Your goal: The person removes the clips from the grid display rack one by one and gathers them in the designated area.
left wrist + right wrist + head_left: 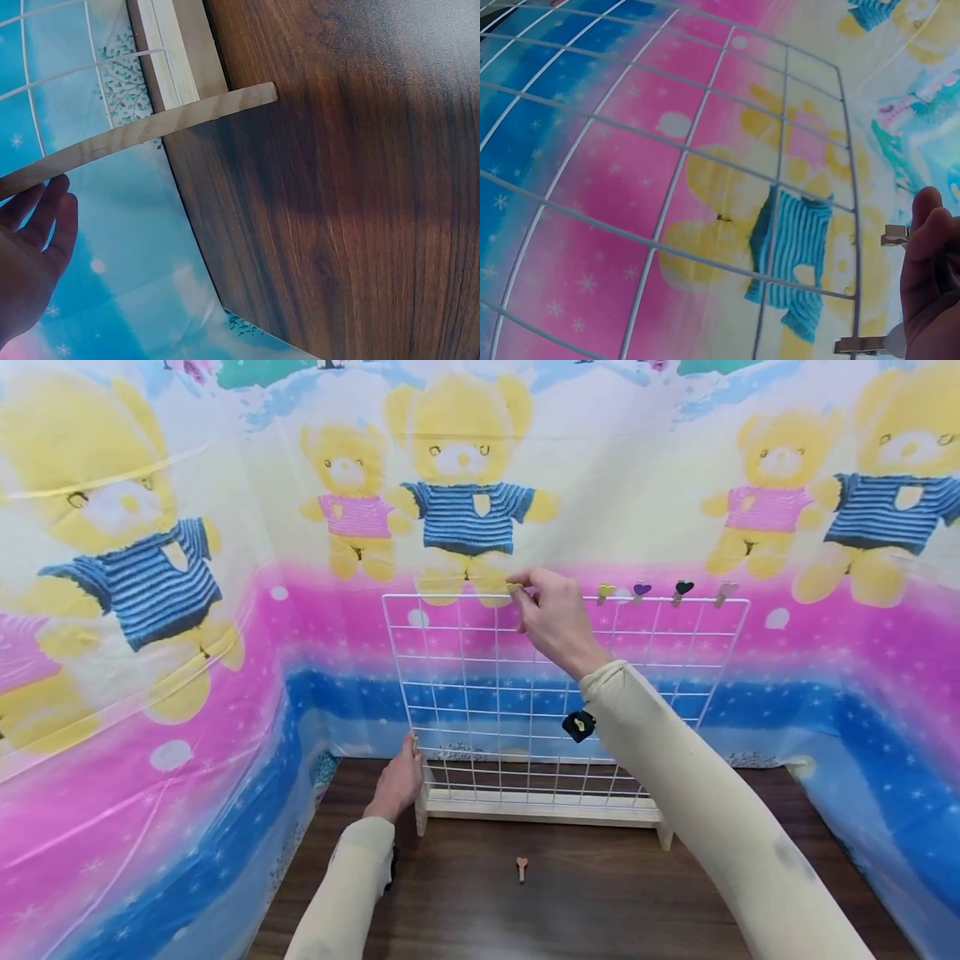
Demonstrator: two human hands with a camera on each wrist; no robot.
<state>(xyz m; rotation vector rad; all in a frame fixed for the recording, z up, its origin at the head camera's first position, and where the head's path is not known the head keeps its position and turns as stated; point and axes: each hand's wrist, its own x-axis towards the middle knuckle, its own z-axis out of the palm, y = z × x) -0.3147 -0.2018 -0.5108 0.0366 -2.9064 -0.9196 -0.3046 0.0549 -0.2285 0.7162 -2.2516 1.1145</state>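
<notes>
The right hand pinches a small yellow wooden clip at the top wire of the white wire grid panel. The left hand, fingers relaxed and apart, rests against the panel's pale wooden base on the dark wood bench.

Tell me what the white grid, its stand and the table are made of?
The white square-mesh grid panel looks like thin metal wire with a white coating: slim, straight, evenly crossed rods. Its pale base stand seems to be unfinished light wood, showing fine grain in the left wrist view. The dark brown table looks like wood or wood-look laminate, with streaky grain and a soft sheen.
</notes>
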